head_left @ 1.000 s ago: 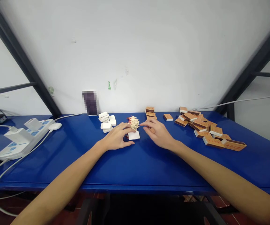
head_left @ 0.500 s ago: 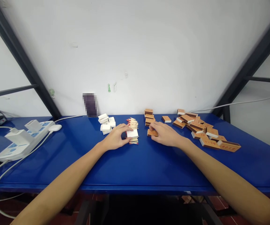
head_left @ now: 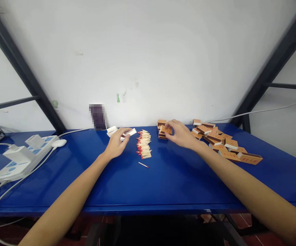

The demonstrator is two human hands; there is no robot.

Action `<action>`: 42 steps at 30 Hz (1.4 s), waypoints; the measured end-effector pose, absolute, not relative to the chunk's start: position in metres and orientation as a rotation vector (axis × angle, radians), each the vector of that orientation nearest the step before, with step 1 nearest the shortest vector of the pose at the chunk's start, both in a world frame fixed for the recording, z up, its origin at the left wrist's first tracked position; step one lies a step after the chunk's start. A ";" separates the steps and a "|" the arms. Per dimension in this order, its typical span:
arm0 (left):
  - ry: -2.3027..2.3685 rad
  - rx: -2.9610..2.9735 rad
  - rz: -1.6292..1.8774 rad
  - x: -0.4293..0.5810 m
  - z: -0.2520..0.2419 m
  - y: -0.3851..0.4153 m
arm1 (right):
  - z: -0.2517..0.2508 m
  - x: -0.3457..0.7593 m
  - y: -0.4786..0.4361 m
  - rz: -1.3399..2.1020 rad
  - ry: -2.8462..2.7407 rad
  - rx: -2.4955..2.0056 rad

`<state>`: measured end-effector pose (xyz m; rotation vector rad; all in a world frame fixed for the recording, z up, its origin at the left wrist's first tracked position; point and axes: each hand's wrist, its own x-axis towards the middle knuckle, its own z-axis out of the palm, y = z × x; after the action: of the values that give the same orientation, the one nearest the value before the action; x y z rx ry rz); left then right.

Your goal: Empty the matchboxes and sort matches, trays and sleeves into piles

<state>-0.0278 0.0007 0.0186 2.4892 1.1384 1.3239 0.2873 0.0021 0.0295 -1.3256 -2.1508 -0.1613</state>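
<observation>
My left hand [head_left: 117, 143] pinches a white matchbox tray [head_left: 130, 132] between thumb and fingers, above the table. Beside it, partly behind the fingers, sit other white trays [head_left: 112, 130]. To the right of that hand runs a row of red-tipped matches [head_left: 144, 143]. One single match [head_left: 143, 165] lies apart in front of the row. My right hand [head_left: 178, 134] is closed on an orange-brown matchbox sleeve [head_left: 166, 130], held at a small stack of similar sleeves [head_left: 161, 122].
A heap of matchboxes [head_left: 214, 138] spreads over the right of the blue table [head_left: 178, 184]. At the left lies a white power strip [head_left: 22, 164] with plugs and cables. A pixelated dark object [head_left: 98, 117] leans on the wall.
My left hand has lifted the white tray off the matches and carried it left toward the other trays. My right hand has moved the sleeve up and back onto the stack.
</observation>
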 end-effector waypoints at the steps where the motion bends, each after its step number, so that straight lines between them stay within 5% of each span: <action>1: 1.167 2.469 1.352 -0.032 0.020 0.003 | 0.032 0.289 0.012 -0.160 -2.141 -1.345; 24: 1.491 2.744 1.043 -0.088 0.013 0.028 | -0.012 0.350 0.046 -0.206 -1.909 -1.599; 42: 1.638 2.421 1.357 -0.089 0.017 0.032 | -0.012 0.344 0.023 -0.243 -2.170 -1.799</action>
<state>-0.0889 0.0319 0.0168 2.4213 1.6381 1.3572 0.3439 0.0227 -0.0117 -1.7992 -2.1696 -0.2430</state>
